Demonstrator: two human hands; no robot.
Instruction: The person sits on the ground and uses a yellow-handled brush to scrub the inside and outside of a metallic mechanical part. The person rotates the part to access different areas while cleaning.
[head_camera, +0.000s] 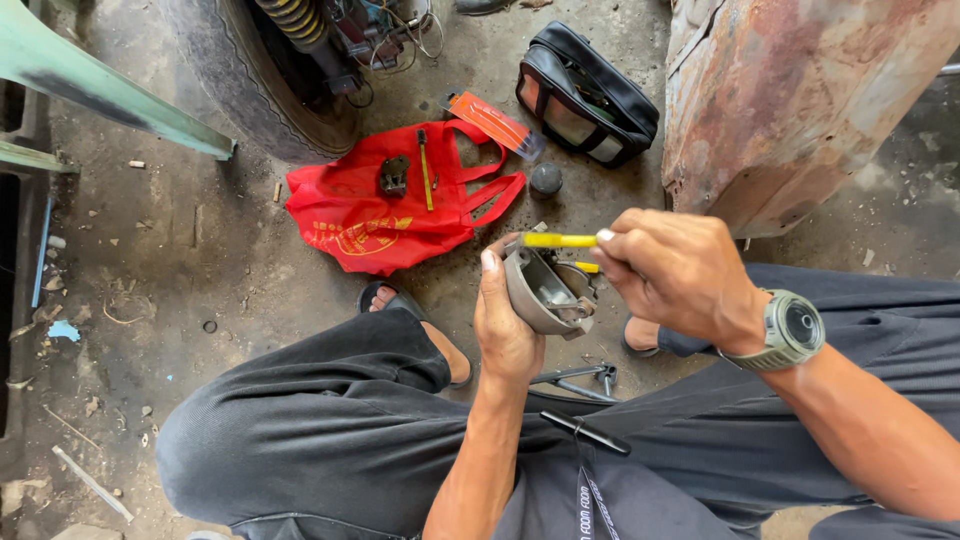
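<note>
My left hand (505, 325) grips a curved grey metal part (545, 292) from below, holding it above my knees. My right hand (675, 275), with a green watch on its wrist, holds a yellow-handled tool (558, 240) whose tip rests against the part's inner side. I sit crouched in dark trousers with a sandalled foot (415, 315) on the concrete floor.
A red cloth bag (360, 215) lies on the floor with a small black part (393, 175) and a thin tool on it. Beyond are an orange packet (492, 122), a black pouch (585, 95), a round black cap (545, 180), a tyre (250, 90) and a rusty metal body (800, 100).
</note>
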